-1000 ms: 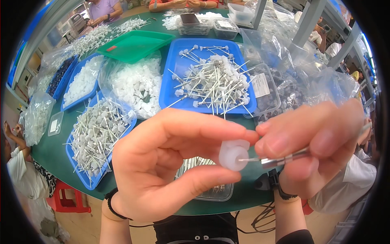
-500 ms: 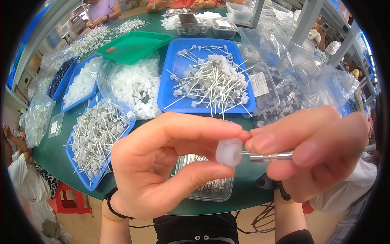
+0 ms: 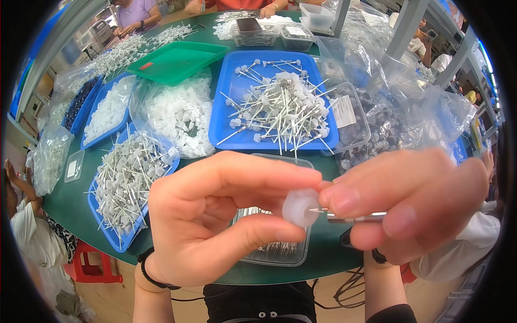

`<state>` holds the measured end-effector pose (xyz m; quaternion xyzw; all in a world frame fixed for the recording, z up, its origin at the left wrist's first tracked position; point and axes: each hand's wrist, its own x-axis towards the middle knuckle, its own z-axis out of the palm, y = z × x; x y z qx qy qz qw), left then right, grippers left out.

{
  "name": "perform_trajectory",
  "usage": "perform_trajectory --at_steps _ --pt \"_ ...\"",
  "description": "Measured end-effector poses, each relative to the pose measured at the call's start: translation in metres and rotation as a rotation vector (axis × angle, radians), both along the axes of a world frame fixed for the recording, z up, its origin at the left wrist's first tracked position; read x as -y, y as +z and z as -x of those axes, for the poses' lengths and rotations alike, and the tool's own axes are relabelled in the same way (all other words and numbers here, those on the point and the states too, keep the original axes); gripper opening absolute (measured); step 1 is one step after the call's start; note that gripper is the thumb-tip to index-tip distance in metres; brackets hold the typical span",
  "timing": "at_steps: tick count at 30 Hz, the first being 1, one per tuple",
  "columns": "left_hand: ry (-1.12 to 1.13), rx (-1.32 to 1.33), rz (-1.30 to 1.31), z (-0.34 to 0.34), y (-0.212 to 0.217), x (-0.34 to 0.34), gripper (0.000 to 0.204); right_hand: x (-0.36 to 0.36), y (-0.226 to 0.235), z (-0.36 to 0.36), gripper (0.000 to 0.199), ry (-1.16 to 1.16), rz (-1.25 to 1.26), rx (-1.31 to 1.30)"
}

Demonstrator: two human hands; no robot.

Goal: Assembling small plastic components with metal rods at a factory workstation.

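Observation:
My left hand [image 3: 215, 215] pinches a small translucent white plastic cap [image 3: 299, 208] between thumb and fingertips. From the right, my right hand [image 3: 414, 199] grips a slim metal rod [image 3: 355, 217] with a thin pointed tip. That tip meets the face of the cap, near its middle; whether it has gone in I cannot tell. Behind my hands stands a clear plastic box [image 3: 280, 262] of metal pins, partly covered by my left hand. Beyond it, a blue tray [image 3: 218, 126] holds a heap of metal rods with whitish caps on their ends.
Another blue tray [image 3: 119, 245] of capped rods lies at left. Further back are a bag of white caps [image 3: 186, 116], a green tray [image 3: 180, 62] and a bag of grey caps [image 3: 377, 126]. Co-workers sit around the green table [image 3: 70, 207]; a red stool [image 3: 91, 266] stands below.
The cap has shifted slightly left and down, its face turned more toward me. The rod has dipped a little with my right hand. Across the table, a co-worker's hands have moved.

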<state>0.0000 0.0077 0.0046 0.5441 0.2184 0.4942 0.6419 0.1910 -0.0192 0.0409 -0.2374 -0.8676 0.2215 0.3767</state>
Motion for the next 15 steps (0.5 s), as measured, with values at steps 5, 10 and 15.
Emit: perform_trajectory --at_steps 5,10,15 --pt "0.019 -0.048 -0.136 0.0015 -0.0032 -0.0013 0.037 0.0005 -0.0012 0.0058 0.033 -0.054 -0.034 0.001" --pt "0.061 -0.124 -0.261 0.003 -0.0033 -0.0028 0.038 -0.0029 -0.0036 0.0042 0.032 -0.03 -0.012 -0.033" --pt "0.08 -0.183 -0.358 0.0062 -0.0064 -0.0056 0.036 -0.0035 -0.0082 0.008 0.031 -0.057 -0.032 -0.06"
